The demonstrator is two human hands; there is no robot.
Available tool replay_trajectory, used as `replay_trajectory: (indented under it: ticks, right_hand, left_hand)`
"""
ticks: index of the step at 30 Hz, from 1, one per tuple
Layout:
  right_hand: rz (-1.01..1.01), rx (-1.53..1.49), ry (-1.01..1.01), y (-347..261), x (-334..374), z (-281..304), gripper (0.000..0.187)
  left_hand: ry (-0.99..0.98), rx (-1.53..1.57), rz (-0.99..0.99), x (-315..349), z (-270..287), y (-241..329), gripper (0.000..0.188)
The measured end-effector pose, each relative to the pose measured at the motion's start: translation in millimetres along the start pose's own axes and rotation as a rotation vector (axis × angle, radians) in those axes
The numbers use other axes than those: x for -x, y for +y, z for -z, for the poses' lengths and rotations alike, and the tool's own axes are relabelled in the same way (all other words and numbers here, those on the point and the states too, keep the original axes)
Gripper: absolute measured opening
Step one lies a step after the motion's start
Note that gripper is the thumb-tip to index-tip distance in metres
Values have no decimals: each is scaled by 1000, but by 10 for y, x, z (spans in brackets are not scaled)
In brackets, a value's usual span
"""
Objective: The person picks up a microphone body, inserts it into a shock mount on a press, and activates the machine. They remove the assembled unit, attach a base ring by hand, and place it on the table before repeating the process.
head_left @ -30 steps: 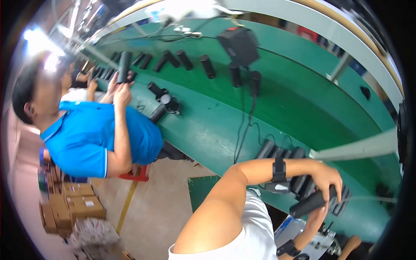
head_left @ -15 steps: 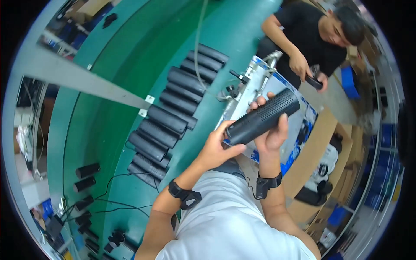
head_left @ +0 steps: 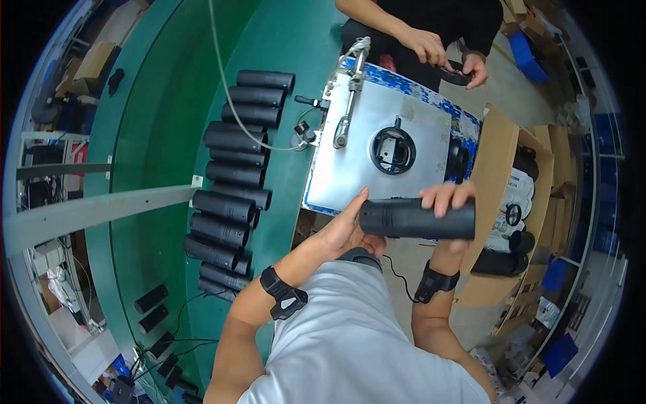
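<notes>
Both my hands grip a black cylindrical housing (head_left: 404, 219) that lies nearly level in front of my waist. My left hand (head_left: 344, 230) clasps its left end, with some fingers hidden underneath. Toward the right end, the fingers of my right hand (head_left: 447, 196) curl over the top, and its palm is hidden behind the cylinder. Just beyond is a metal-topped fixture (head_left: 427, 128) with chipped blue edges. A black ring (head_left: 375, 151) surrounds an opening in its plate, and a metal rod arm (head_left: 350, 104) stands at its left side.
Several black cylinders (head_left: 229, 172) lie in a column on the green bench (head_left: 306, 60). Smaller black cylinders (head_left: 152, 299) and cables are at lower left. An open cardboard box (head_left: 490, 158) with black parts stands right. Beyond the fixture, a co-worker's hands (head_left: 431, 50) hold a black part.
The cylinder has turned from a slant to nearly level, and my right hand now wraps over its right end. The view has shifted, showing the fixture's plate and ring fully.
</notes>
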State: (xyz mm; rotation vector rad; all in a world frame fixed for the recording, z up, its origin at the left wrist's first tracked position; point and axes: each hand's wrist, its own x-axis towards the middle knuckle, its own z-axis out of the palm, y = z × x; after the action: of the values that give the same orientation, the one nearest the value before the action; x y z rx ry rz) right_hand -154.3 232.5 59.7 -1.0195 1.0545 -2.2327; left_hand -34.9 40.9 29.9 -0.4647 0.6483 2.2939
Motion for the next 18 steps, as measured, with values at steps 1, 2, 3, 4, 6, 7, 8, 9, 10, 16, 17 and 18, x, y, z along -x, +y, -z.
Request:
replay_trajectory:
  ticks: [1,2,3,4,6,7,8,9,10,16,17,18]
  right_hand:
    - [-10,75,148,-7,20,6,63]
    - [60,192,303,-13,-31,0,58]
    - [124,363,423,-3,-121,6,55]
    - [135,449,470,16,-181,67,53]
    - [105,625,512,83,-297,195,48]
    - [61,715,508,151,-351,242,46]
    - [21,732,459,221,-405,273,43]
    - [-28,727,438,283,-431,268,43]
    - [-55,701,451,350,-430,285,43]
    - [-44,845,470,820,-425,223,48]
    - [3,907,559,903,-414,197,50]
    - [72,888,632,999,-374,193,50]
  left_hand:
    - [-6,-8,12,-58,33,-7,79]
    - [52,-129,-89,-123,122,-52,71]
    - [110,-249,-193,-170,209,-86,64]
    - [120,-204,-198,-192,278,-103,46]
    - [146,-198,-193,-186,354,-145,42]
    - [178,-191,-192,-158,375,-143,39]
    - [194,-190,-178,-131,381,-126,35]
    - [192,-192,-176,-127,410,-110,35]
    - [193,-198,-190,-120,436,-125,34]
    - [203,-182,-232,-148,487,-114,28]
    - [209,-214,-248,-150,478,-103,27]
    - [207,-207,-246,-150,484,-94,27]
